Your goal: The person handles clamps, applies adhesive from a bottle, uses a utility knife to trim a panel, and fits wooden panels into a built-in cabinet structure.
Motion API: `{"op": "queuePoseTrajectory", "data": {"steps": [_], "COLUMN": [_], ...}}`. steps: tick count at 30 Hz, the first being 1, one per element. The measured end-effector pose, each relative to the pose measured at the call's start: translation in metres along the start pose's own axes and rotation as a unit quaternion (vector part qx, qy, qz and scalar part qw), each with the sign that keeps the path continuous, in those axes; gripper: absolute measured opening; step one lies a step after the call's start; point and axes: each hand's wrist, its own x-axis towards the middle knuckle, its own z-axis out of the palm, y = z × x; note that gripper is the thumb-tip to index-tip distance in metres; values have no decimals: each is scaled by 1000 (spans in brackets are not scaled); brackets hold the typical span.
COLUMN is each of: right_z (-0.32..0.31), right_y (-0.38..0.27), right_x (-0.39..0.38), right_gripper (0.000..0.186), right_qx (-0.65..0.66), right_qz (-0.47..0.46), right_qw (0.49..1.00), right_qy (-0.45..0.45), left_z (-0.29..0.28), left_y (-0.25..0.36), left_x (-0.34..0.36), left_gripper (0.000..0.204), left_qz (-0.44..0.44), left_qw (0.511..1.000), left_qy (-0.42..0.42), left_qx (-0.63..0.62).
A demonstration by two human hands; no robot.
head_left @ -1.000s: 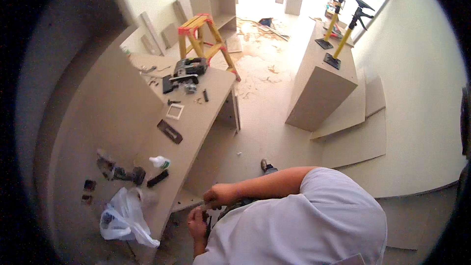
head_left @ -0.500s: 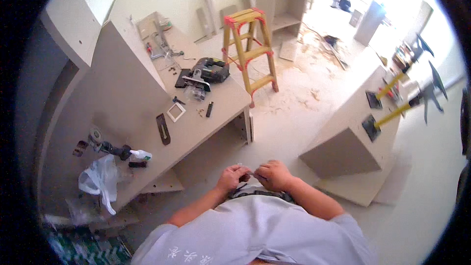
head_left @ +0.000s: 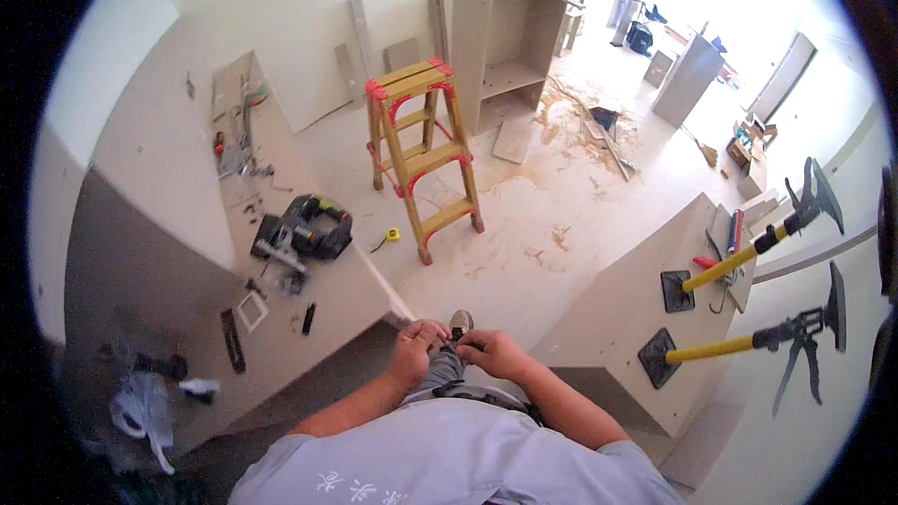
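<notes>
Strong white light comes in from the far right, where glare bleaches the far floor (head_left: 591, 71) almost white. It weakens toward me, leaving deep shade under the worktop (head_left: 281, 346) and at the near left, where the plastic bag (head_left: 145, 411) smears with blur. My left hand (head_left: 416, 353) and right hand (head_left: 498, 353) are clearly lit, but the detail between them is too small and soft to read. Black corners frame my view; straight edges bow near its rim.
</notes>
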Motion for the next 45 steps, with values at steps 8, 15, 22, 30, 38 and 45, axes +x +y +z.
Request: {"op": "queuePoseTrajectory", "data": {"steps": [8,15,22,30,38,45], "right_z": [-175,-281,-415,-641,-773,-771], "right_y": [46,86,157,219,188,170], "right_x": [86,135,219,378,554,617], "right_gripper": [25,26,24,20,21,23], "right_qx": [50,119,117,26,-61,-61], "right_qz": [192,253,252,212,97,92], "right_qw": [974,942,945,977,993,991], "right_qy": [111,185,173,5,-37,-71], "left_z": [28,45,47,129,163,146], "left_y": [30,53,32,-7,-26,-36], "left_x": [218,364,489,607,650,706], "left_gripper": [29,33,35,35,41,50], "left_qz": [-93,-131,25,-142,-82,-98], "left_qw": [995,990,946,933,892,897], "left_qy": [-24,-27,30,303,366,367], "left_qx": [-13,42,323,128,251,225]}}
